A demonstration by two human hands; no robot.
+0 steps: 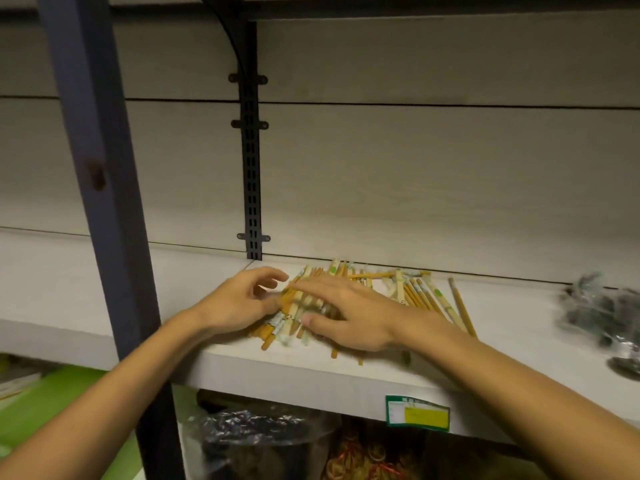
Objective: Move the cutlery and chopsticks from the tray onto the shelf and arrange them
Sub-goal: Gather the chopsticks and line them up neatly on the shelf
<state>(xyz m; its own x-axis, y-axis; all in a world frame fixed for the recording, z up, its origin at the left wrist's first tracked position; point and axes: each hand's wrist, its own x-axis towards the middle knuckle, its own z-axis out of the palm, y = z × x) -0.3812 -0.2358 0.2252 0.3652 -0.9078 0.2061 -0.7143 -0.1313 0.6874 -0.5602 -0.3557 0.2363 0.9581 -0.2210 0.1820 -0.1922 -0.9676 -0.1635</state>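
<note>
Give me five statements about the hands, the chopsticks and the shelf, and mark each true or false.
1. The chopsticks lie in a loose pile on the shelf. True.
2. The right hand rests flat on the pile, fingers spread. True.
3. The left hand holds a spoon. False: it touches the pile's left edge with loosely curled fingers.
4. A green and yellow label is on the shelf's front edge. True.
5. The chopsticks stand upright in a cup. False: they lie flat.

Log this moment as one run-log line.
stage: arranging | chopsticks: piled on shelf | left hand: at pile's edge | right hand: flat on pile
</note>
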